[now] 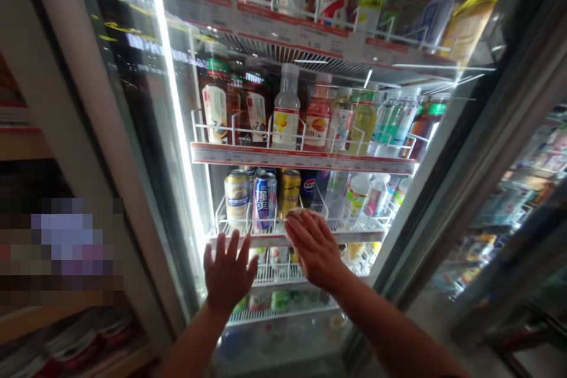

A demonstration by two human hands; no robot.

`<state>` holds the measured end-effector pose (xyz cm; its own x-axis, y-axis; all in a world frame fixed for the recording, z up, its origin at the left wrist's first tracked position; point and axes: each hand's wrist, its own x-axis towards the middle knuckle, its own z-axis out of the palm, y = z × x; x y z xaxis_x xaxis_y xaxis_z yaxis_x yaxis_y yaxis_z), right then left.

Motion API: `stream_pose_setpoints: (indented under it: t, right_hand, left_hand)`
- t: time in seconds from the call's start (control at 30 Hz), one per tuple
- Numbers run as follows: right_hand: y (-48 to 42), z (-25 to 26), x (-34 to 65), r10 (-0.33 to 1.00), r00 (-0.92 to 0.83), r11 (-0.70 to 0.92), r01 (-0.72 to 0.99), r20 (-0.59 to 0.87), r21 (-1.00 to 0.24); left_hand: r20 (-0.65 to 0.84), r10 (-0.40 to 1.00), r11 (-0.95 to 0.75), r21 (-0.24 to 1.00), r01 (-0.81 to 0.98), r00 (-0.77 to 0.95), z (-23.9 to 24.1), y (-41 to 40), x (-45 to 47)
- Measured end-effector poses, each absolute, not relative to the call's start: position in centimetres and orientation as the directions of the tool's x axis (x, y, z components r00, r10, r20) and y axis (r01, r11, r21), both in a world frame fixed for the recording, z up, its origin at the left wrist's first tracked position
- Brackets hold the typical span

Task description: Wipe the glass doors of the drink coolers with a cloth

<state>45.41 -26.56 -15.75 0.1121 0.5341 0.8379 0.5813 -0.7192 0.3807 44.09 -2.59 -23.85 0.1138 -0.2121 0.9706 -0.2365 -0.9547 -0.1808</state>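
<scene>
A glass door [128,100] of a lit drinks fridge stands before me. My right hand [314,248] lies against the glass with its fingers together, over a pale cloth [301,211] of which only an edge shows past the fingers. To its left, my left hand [230,269] is raised with its fingers spread, holding nothing; whether it touches the glass I cannot tell. Behind the glass, above the hands, stand a blue and pink can [264,201], a white and yellow can [237,198] and a gold can [290,192].
Bottles fill the middle shelf [305,158] and the top shelf [319,35] inside the fridge. A metal door frame [425,207] runs up the right side. At left is a wooden shelf [48,310] with a blurred-out patch above it.
</scene>
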Motion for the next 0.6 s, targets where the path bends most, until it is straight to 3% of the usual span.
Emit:
stream_pose_setpoints:
  t: [0.07,0.2,0.27,0.4,0.47,0.53,0.6]
  right_hand:
    - [-28.2,-15.6,45.7,0.546,0.114,-0.720,0.570,0.830,0.395]
    - [-31.2,-14.4,47.0,0.199,0.090,-0.868,0.478,0.976,0.133]
    - [-31.4,-16.1,47.2,0.103,0.076,-0.894,0.445,0.992,0.059]
    - [-30.9,-21.5,46.8,0.299,0.108,-0.863,0.454,0.948,0.221]
    - [-31.8,-21.6,46.9,0.358,0.100,-0.845,0.458,0.928,0.277]
    - [-33.5,-19.3,47.4,0.272,0.084,-0.875,0.436,0.958,0.210]
    - [-35.4,-16.3,48.1,0.094,0.075,-0.911,0.409,0.993,0.056]
  left_hand:
    - [0.970,-0.193,-0.955,-0.151,-0.257,0.146,-23.5,-2.6,43.6]
    - [0.976,-0.200,-0.949,-0.171,-0.266,0.086,-20.8,-2.6,42.9]
    - [0.977,-0.209,-0.946,-0.196,-0.259,0.026,-18.4,-2.7,43.2]
    - [0.985,-0.160,-0.956,-0.139,-0.259,0.061,-14.7,-3.5,44.8]
    - [0.986,-0.136,-0.963,-0.109,-0.248,0.093,-14.1,-3.8,45.4]
    - [0.987,-0.127,-0.968,-0.102,-0.230,0.096,-14.1,-3.9,45.6]
    - [0.989,-0.129,-0.969,-0.109,-0.219,0.077,-14.4,-3.8,45.7]
